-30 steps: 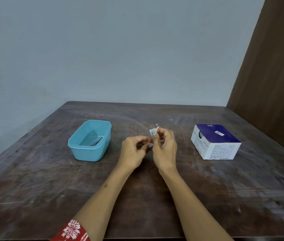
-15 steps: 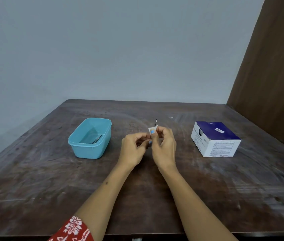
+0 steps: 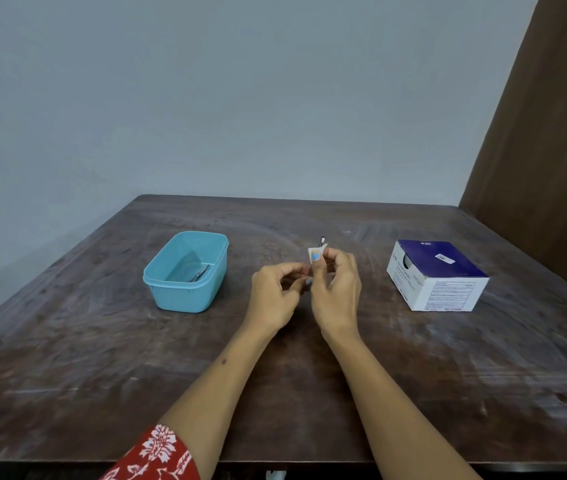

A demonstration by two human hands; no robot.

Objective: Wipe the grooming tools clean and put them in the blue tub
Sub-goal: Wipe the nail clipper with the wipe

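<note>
Two hands meet above mid-table, pinching a small white wipe around a thin tool.
Right hand [image 3: 335, 289] closed on wipe [image 3: 314, 254]; dark tool tip [image 3: 322, 241] pokes out above. Left hand [image 3: 275, 292] pinched at the tool's lower end. Blue tub [image 3: 185, 296] left, one metal tool [image 3: 199, 273] inside; box [image 3: 438, 275] right.

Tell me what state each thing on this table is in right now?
Tub: open, no lid, a metal tool lying inside.
Box: upright on the table, top shut.
Wipe: pinched in the right hand, wrapped round a thin tool whose tip pokes out above.
Left hand: holding the tool's lower end.
</note>
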